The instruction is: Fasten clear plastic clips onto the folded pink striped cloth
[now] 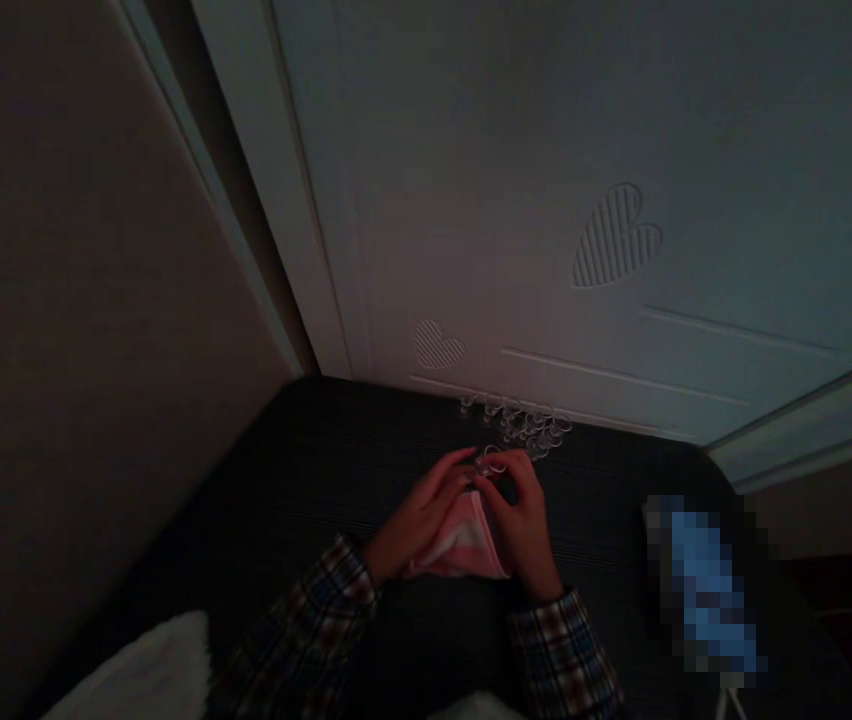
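Both hands work together over the dark tabletop (pixel 283 470). My left hand (pixel 422 515) is closed on a pink and white cloth (pixel 460 548), which hangs folded below the fingers. Pinched in my right hand (pixel 522 505) is a small clear clip with a ring (pixel 493 460), at the cloth's top corner. Whether the clip is fastened to the fabric cannot be made out in the dim light. Just beyond the fingertips lies a pile of several similar ring clips (pixel 527 425).
A pale panel with striped heart reliefs (pixel 617 238) rises behind the table. On the right lies a blurred blue-screened device (pixel 707 590) with a white cable (pixel 728 702). A brown wall (pixel 96 330) bounds the left side, and white fabric (pixel 145 670) shows at lower left.
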Available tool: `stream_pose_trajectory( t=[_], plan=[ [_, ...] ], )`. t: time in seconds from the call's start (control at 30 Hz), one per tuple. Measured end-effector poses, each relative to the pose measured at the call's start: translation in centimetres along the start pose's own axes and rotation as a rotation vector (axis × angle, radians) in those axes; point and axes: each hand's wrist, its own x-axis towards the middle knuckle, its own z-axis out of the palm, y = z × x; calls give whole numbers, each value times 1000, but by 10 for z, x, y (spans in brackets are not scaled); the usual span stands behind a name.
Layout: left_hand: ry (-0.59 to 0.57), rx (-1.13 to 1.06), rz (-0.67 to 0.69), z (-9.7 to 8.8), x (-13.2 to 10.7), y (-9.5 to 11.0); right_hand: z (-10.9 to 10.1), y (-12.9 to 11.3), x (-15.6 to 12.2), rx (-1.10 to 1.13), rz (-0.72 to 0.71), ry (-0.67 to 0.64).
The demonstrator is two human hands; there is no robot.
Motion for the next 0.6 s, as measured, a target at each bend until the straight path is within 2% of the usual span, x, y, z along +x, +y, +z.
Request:
stream_pose_trajectory(
  t=[0.1,0.17,0.3,0.37,0.47,0.53,0.6],
  plan=[
    [-61,-42,-52,5,2,-6,-8,4,-1,11,-6,-46],
    [-48,-57,-67,5,4,-6,-13,6,-2,52,17,-78],
    [153,-111,-36,1,8,-2,-24,6,-9,112,92,-83],
    [268,-100,-19,-2,10,0,-27,2,-15,83,22,-147],
    [390,-83,-18,-6,12,0,-24,-6,-22,30,-166,-303],
    [431,-75,-24,-6,12,-1,-18,-11,-24,-72,-222,-414],
    [450,-71,-30,-7,11,0,-12,-13,-25,-135,-234,-447]
  ],
)
